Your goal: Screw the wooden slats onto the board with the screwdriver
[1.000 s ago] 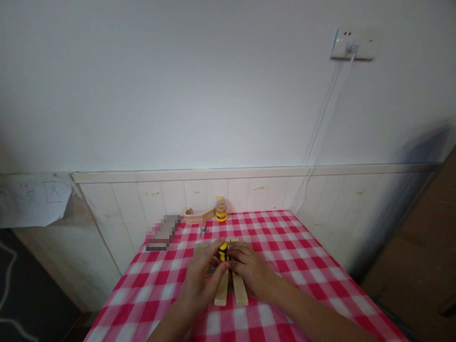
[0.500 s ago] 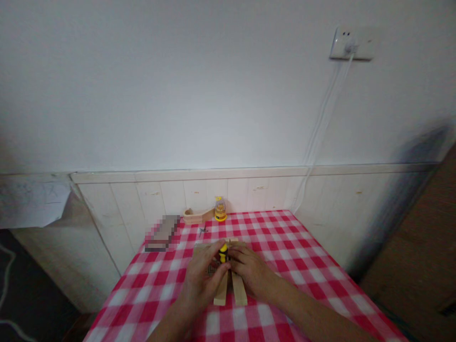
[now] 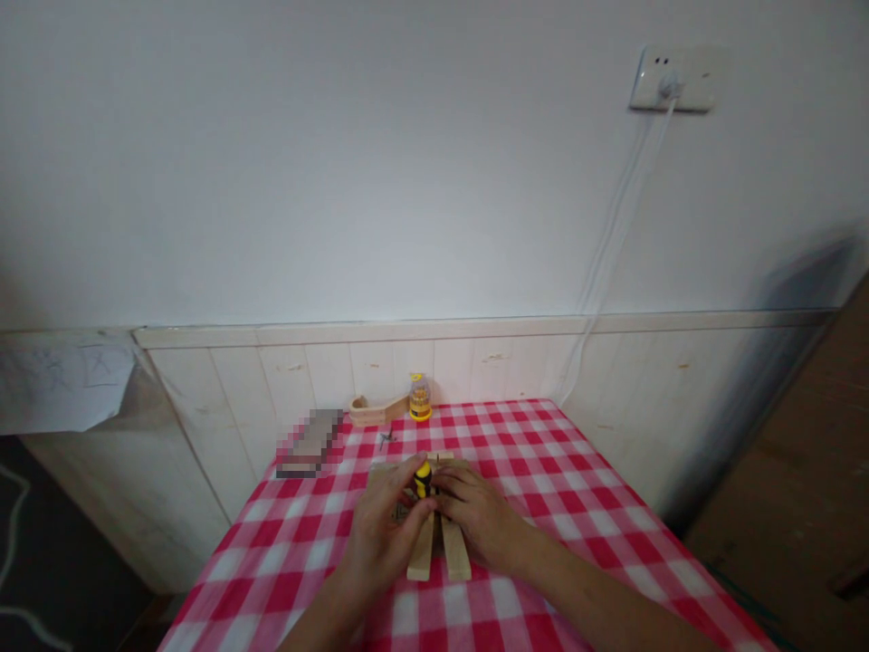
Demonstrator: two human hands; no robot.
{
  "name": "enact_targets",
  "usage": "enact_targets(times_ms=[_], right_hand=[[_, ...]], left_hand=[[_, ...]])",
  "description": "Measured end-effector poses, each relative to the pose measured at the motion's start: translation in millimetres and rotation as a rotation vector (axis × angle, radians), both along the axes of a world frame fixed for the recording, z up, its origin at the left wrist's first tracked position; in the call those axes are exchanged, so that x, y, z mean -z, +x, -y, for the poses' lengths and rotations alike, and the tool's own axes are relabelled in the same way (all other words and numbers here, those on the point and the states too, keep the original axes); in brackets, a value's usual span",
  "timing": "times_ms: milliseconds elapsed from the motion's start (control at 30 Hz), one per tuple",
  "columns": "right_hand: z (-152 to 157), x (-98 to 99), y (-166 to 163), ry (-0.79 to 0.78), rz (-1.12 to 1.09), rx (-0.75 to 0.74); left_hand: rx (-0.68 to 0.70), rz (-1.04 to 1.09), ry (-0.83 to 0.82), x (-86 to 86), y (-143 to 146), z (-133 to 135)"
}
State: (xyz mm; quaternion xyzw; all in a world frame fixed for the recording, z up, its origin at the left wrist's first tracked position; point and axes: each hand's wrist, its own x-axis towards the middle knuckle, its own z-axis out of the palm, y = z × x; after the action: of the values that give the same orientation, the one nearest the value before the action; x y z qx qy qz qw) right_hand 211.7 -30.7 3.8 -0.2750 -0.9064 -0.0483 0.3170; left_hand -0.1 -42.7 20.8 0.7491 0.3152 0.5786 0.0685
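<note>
Two pale wooden strips (image 3: 440,551) lie side by side on a red and white checked tablecloth (image 3: 563,507), joined to a wider wooden board (image 3: 384,473) under my hands. My left hand (image 3: 386,531) curls round a small yellow and black screwdriver (image 3: 423,477) that stands upright on the wood. My right hand (image 3: 473,514) has its fingers closed against the same tool from the right. What the tip touches is hidden by my fingers.
At the table's far edge lie a curved wooden piece (image 3: 377,411) and a small yellow-based container (image 3: 420,398). A blurred dark block (image 3: 309,444) sits at the far left corner, a few dark screws (image 3: 387,438) beside it. A white cable (image 3: 615,235) hangs from a wall socket (image 3: 674,79).
My left fingers have shifted slightly around the screwdriver's handle; both hands stay in place on the wood.
</note>
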Motion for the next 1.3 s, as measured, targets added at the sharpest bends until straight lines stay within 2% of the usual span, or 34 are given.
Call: enact_targets(times_ms=[567, 800, 1300], right_hand=[[0.1, -1.6, -1.1, -0.001, -0.001, -0.005], [4.4, -8.4, -0.3, -0.032, 0.016, -0.001], [4.0, -6.0, 0.2, -0.043, 0.019, 0.013]], left_hand=[[-0.007, 0.062, -0.123, 1.8, 2.8, 1.4], [0.006, 0.087, -0.162, 1.9, 2.4, 1.3], [0.027, 0.015, 0.003, -2.0, 0.5, 2.2]])
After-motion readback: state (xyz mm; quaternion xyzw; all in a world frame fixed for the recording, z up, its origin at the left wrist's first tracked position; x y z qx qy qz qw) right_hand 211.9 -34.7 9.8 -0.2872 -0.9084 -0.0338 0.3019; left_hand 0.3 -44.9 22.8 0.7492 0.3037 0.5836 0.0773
